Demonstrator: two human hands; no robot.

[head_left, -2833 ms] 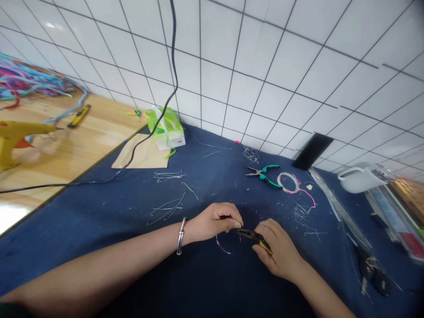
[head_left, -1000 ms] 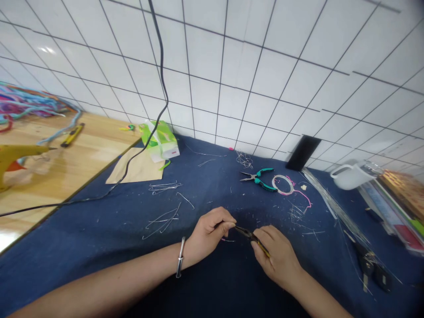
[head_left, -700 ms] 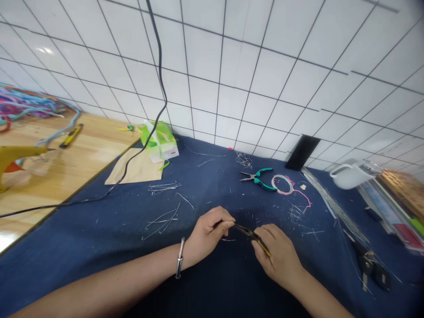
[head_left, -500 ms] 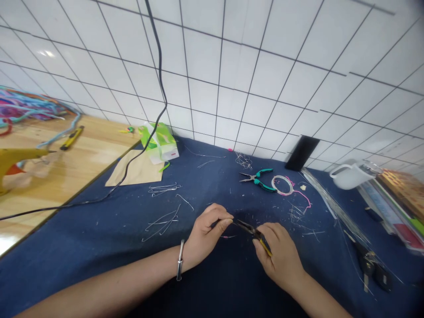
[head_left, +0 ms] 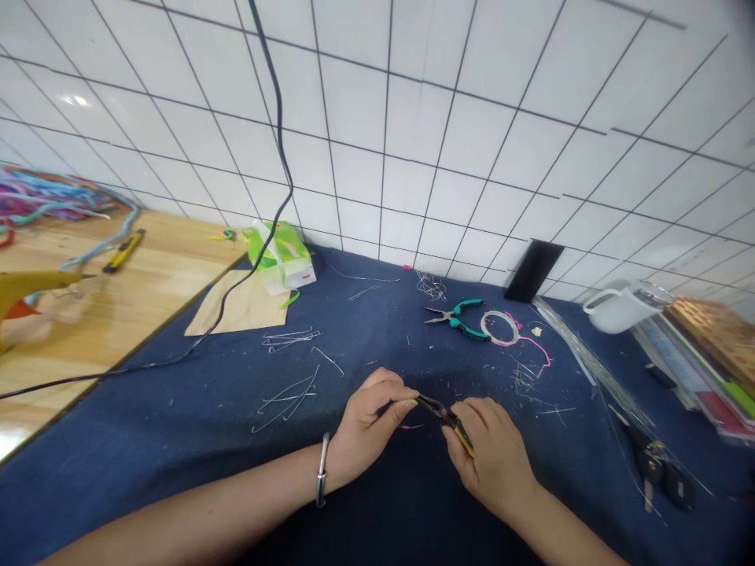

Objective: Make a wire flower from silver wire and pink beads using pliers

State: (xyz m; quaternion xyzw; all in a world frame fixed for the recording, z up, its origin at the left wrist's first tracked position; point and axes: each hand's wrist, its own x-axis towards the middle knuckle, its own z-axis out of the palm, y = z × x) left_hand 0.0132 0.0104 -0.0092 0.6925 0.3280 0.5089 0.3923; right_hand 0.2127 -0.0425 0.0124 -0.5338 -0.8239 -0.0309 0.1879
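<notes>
My right hand [head_left: 492,456] grips small pliers [head_left: 443,414] with yellow handles, their dark jaws pointing left. My left hand [head_left: 370,420], with a metal bangle on its wrist, pinches a thin wire with a pink tip [head_left: 411,427] right at the plier jaws. Both hands hover just above the dark blue cloth [head_left: 177,424] covering the table, near its front middle.
Teal-handled pliers [head_left: 457,316] and a pink-white wire coil [head_left: 500,327] lie further back. Loose wire pieces [head_left: 289,391] scatter to the left. A green tissue pack [head_left: 280,253], brown paper, a black cable, a yellow glue gun [head_left: 27,287], a white jug [head_left: 616,308] and keys [head_left: 657,465] surround the area.
The wire's long loop below my hands 2.8 s ago now shows only as a short pink-tipped piece. My hands stay together at the plier jaws; the camera has tilted up slightly.
</notes>
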